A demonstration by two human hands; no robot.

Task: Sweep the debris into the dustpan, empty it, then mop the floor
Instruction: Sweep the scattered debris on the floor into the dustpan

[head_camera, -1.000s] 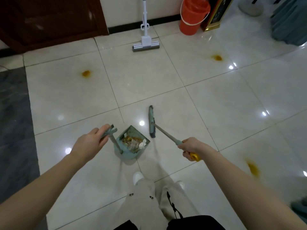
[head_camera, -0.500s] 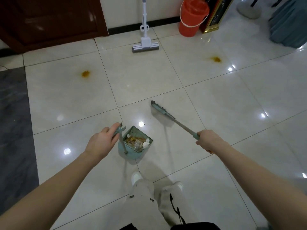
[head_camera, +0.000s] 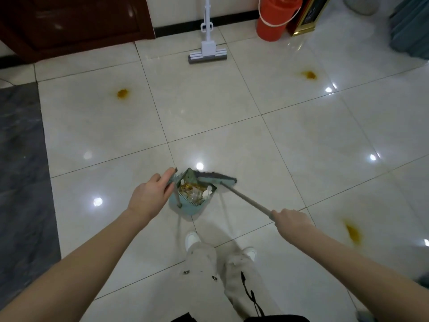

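Our left hand grips the dustpan handle; our right hand clamps the broom stick, whose head lies across the dustpan's far mouth, debris inside.

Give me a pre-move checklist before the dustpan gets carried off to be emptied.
1. Left hand gripping the dustpan handle: ok.
2. Right hand gripping the broom pole: ok.
3. Debris inside the dustpan, none seen loose on the nearby tiles: ok.
4. Broom head resting at the dustpan's far rim: ok.
5. A place to empty it: cannot tell; only an orange bucket shows by the wall.
6. Floor ready for mopping: not ok; yellow stains remain, and the mop stands untouched by the wall.
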